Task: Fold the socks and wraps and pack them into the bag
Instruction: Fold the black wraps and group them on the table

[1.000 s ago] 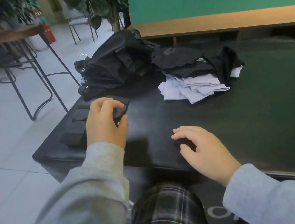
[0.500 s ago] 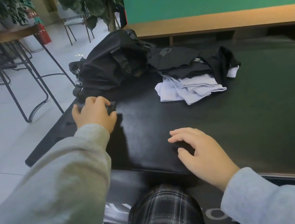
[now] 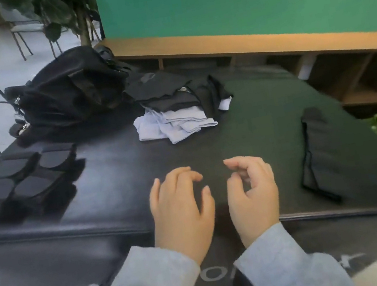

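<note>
Black mat (image 3: 243,133) is carrying four folded black bundles (image 3: 25,181) at nine o'clock — both hands, left (image 3: 183,217) and right (image 3: 252,197), are hovering loosely curled, gripping nothing.

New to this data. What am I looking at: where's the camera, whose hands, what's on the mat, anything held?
There is no robot: a person wears a wide-angle camera on the head, looking forward and down. The left hand and right hand hover over the near edge of a dark mat, fingers loosely curled, holding nothing. At far left sits a black bag. Beside it lies a pile of black and white fabric. At near left are folded black pieces; on the right lies a long black item, too unclear to name.
</note>
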`<state>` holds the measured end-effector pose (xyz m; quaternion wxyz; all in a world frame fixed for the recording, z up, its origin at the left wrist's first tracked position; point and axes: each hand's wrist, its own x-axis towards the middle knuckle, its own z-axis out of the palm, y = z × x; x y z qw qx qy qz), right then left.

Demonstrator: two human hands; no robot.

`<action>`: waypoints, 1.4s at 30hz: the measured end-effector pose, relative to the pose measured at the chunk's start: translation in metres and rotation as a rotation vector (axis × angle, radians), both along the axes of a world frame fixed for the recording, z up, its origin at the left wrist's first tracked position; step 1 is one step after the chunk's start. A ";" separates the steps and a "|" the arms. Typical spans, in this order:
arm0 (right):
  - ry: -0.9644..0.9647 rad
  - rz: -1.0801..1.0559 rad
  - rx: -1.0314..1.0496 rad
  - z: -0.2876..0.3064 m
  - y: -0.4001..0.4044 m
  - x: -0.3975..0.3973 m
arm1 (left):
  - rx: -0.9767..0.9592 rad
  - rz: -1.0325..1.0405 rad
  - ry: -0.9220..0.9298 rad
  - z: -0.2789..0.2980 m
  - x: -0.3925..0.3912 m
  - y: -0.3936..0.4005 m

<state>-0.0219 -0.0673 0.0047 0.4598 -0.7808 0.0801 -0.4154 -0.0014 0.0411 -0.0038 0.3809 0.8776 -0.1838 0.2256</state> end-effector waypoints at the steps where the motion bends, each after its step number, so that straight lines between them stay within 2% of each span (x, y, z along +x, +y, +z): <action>1: -0.023 -0.082 -0.055 0.004 -0.014 -0.003 | 0.007 -0.032 0.007 -0.003 -0.006 -0.009; 4: -0.003 -0.310 -0.201 0.013 -0.054 -0.016 | 0.101 -0.147 -0.012 -0.018 -0.019 -0.021; 6: 0.109 -0.423 -0.266 0.013 -0.077 -0.027 | 0.201 -0.200 -0.039 -0.030 -0.023 -0.018; 9: 0.367 -0.553 -0.273 0.012 -0.098 -0.043 | 0.211 -0.231 -0.052 -0.036 -0.023 -0.014; 12: 0.663 -0.546 -0.214 0.009 -0.109 -0.055 | 0.195 -0.223 -0.070 -0.035 -0.022 -0.015; 14: 0.747 -0.475 -0.194 0.003 -0.115 -0.061 | 0.194 -0.219 -0.072 -0.035 -0.023 -0.015; 18: 0.642 -0.437 -0.123 -0.003 -0.123 -0.064 | 0.201 -0.212 -0.067 -0.036 -0.023 -0.014; 23: 0.553 -0.483 -0.129 -0.007 -0.131 -0.068 | 0.199 -0.211 -0.072 -0.036 -0.023 -0.014; 28: 0.296 -0.550 -0.104 0.002 -0.123 -0.068 | 0.194 -0.216 -0.078 -0.037 -0.023 -0.014; 32: 0.117 -0.412 -0.254 0.006 -0.103 -0.062 | 0.177 -0.210 -0.074 -0.037 -0.023 -0.014; 36: 0.050 -0.208 -0.467 0.000 -0.084 -0.051 | 0.171 -0.217 -0.079 -0.031 -0.024 -0.015; 42: 0.091 -0.008 -0.477 -0.012 -0.069 -0.046 | 0.167 -0.233 -0.073 -0.032 -0.023 -0.013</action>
